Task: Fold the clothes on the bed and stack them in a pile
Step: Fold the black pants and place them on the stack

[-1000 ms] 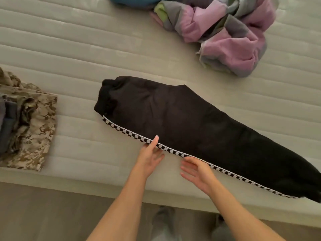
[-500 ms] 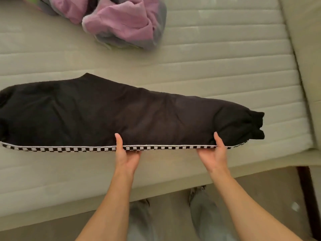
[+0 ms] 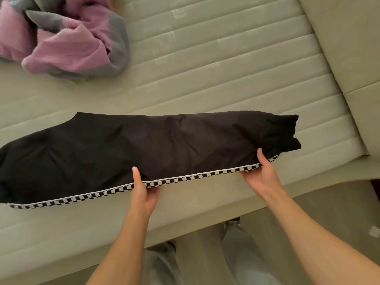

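Black trousers (image 3: 156,145) on bed (image 3: 226,64): checkered near edge (image 3: 185,178) pinched by left hand (image 3: 144,194) and right hand (image 3: 261,175); lengthwise fold in hand, cuff-to-waist carry judged next.

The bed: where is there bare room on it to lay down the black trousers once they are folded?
Bare ribbed mattress lies between the crumpled pink and grey garment and the bed's right edge, beyond the long black trousers with checkered stripe. A narrower strip is free at the near edge, left of the left hand. The middle is taken by the trousers, gripped also by the right hand.
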